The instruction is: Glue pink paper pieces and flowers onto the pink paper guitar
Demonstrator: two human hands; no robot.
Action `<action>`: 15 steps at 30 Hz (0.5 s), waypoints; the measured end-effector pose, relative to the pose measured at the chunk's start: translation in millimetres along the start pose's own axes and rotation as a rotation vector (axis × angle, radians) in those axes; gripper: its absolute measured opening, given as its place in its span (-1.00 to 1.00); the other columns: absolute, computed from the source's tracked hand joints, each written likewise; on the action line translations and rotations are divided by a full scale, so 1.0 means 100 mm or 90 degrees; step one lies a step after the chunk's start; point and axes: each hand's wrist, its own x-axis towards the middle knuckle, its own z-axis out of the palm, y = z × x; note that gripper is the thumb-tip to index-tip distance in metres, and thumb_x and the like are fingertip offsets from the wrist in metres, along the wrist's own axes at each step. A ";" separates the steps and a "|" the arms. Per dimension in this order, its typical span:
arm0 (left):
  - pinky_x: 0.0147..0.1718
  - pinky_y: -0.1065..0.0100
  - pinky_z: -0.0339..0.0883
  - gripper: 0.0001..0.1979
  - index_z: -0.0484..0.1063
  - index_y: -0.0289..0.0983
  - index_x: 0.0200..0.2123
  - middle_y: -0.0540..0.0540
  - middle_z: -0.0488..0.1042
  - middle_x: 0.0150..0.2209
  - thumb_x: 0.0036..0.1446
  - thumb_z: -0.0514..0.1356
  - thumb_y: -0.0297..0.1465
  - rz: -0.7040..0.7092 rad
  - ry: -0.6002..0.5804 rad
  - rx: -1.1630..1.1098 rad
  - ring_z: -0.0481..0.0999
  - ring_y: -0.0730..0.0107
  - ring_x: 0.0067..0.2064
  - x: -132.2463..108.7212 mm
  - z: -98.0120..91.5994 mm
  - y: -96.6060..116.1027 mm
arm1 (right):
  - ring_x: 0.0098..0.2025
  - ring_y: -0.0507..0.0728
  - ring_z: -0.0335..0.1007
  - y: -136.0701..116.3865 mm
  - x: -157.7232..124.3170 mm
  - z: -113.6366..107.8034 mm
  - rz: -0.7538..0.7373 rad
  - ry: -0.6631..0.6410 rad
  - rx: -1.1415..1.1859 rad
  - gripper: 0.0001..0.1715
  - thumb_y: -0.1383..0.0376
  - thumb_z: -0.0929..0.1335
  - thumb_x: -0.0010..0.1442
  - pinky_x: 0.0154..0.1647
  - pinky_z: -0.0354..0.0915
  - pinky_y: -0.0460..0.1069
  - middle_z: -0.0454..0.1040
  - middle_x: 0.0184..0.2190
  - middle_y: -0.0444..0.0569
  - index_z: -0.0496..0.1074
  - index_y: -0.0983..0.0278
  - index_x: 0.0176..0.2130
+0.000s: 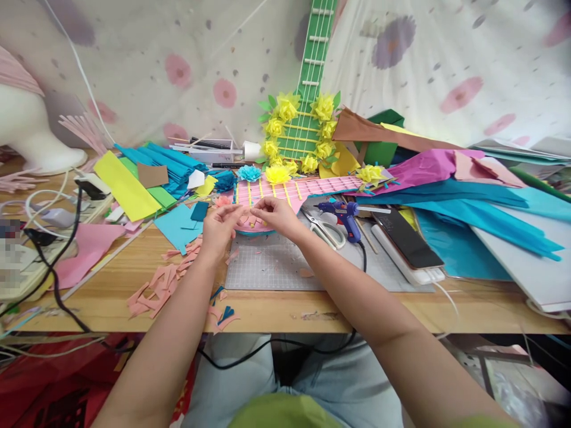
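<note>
My left hand and my right hand meet over the lower body of a pink paper guitar. Between their closed fingertips is a small piece of peach paper, mostly hidden by the fingers. The guitar lies with its neck to the right; yellow strips and pale strings cross it. A blue paper flower and a yellow paper flower sit along its far edge. Just left of the guitar, a peach paper flower shows behind my left hand.
A grey cutting mat lies under the guitar. Right of it are scissors, a purple glue gun and a phone. Peach paper scraps cover the left front. Behind stands a green paper guitar.
</note>
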 end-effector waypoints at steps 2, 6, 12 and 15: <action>-0.75 0.55 0.05 -0.54 0.54 -0.36 -0.32 -0.14 0.56 -0.44 -0.35 0.42 -0.24 -0.003 -0.022 0.018 0.42 0.50 -0.54 -0.01 0.02 -0.02 | -0.50 -0.01 0.22 0.00 0.00 0.01 0.001 -0.019 0.014 -0.79 0.17 0.36 0.06 -0.46 0.11 -0.09 0.35 -0.57 -0.17 0.34 0.27 -0.45; -0.75 0.55 0.05 -0.53 0.52 -0.36 -0.35 -0.13 0.56 -0.44 -0.39 0.44 -0.24 -0.008 -0.005 0.003 0.42 0.50 -0.54 -0.01 0.03 -0.02 | -0.52 -0.01 0.19 0.00 -0.02 0.00 0.003 0.000 0.014 -0.79 0.18 0.35 0.04 -0.47 0.10 -0.08 0.31 -0.58 -0.19 0.32 0.26 -0.46; -0.76 0.55 0.02 -0.53 0.44 -0.34 -0.39 -0.05 0.50 -0.53 -0.45 0.44 -0.28 -0.036 0.023 0.000 0.43 0.48 -0.56 0.01 0.02 -0.02 | -0.48 -0.01 0.18 0.06 -0.33 -0.55 0.012 0.050 -0.029 -0.72 0.10 0.37 -0.02 -0.42 0.13 -0.06 0.33 -0.54 -0.16 0.34 0.27 -0.47; -0.75 0.55 0.02 -0.58 0.39 -0.32 -0.42 0.01 0.45 -0.58 -0.43 0.42 -0.32 -0.038 0.057 0.012 0.43 0.47 -0.57 0.02 0.04 -0.02 | -0.47 0.01 0.23 0.10 -0.66 -1.02 0.068 -0.006 -0.080 -0.61 0.00 0.37 -0.06 -0.42 0.14 -0.05 0.37 -0.53 -0.12 0.36 0.27 -0.46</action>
